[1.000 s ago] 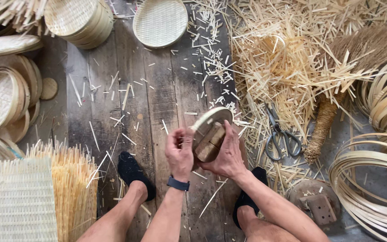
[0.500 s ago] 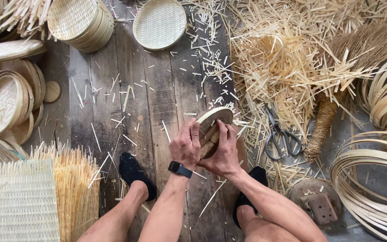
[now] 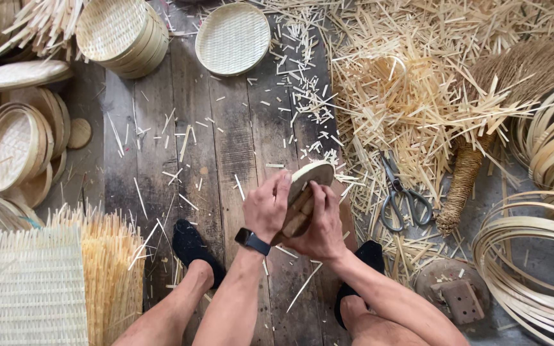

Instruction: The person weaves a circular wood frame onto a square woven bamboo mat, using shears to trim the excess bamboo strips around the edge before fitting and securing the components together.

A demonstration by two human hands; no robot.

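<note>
- A small round bamboo lid (image 3: 312, 174), tilted on edge, sits between both hands above the plank floor (image 3: 226, 147), in front of the knees.
- The left hand (image 3: 265, 208), a dark watch (image 3: 252, 241) at its wrist, wraps its fingers over the lid's near rim.
- The right hand (image 3: 322, 221) clasps the lid from below, thumb pressed on its face; a wooden block (image 3: 296, 218) shows between the palms.
- Scissors (image 3: 400, 195) lie just right, beside a straw brush (image 3: 482, 134) and heaped bamboo offcuts (image 3: 411, 77).
- A woven tray (image 3: 233, 38) and stacked baskets (image 3: 123, 32) lie farther off; coiled bamboo strips (image 3: 533, 256) lie right.
</note>
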